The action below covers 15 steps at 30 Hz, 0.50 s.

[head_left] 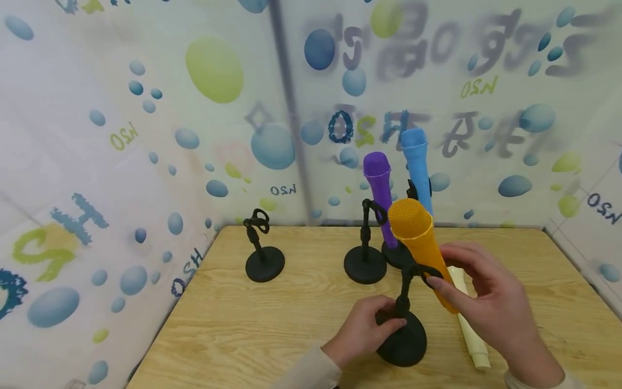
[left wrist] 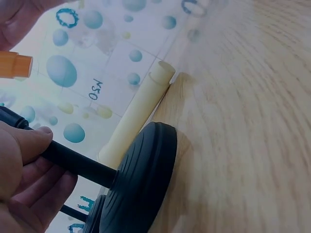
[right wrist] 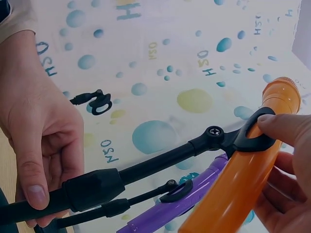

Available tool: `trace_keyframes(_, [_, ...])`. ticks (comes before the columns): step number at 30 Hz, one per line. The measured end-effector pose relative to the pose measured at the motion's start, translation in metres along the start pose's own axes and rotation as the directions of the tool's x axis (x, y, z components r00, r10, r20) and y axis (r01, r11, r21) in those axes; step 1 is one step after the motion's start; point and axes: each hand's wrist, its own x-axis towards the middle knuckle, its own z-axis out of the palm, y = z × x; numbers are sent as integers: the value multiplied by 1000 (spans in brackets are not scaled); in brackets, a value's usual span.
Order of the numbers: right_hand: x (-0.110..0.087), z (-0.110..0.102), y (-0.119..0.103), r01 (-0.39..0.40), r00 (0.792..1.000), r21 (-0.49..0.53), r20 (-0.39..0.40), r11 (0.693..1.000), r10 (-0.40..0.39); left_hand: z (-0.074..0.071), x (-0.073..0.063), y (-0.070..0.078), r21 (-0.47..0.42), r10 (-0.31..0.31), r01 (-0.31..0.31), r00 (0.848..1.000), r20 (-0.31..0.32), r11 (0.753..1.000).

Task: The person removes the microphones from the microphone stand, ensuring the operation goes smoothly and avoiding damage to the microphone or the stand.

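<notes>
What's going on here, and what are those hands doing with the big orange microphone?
Someone's left hand is holding a black stand by its pole. The fingers of the right hand grip the orange microphone at the stand's clip; I can't tell whether it's fully snapped in. A purple microphone and a blue microphone are up behind it. Over on the left, a spare stand holds no microphone.
</notes>
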Motion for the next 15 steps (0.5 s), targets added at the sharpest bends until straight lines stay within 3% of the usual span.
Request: trace_keyframes(15, [0, 1, -7, 55, 998, 37, 41, 998, -56, -2, -8, -1, -16, 10, -10, 1000, -7, 1000])
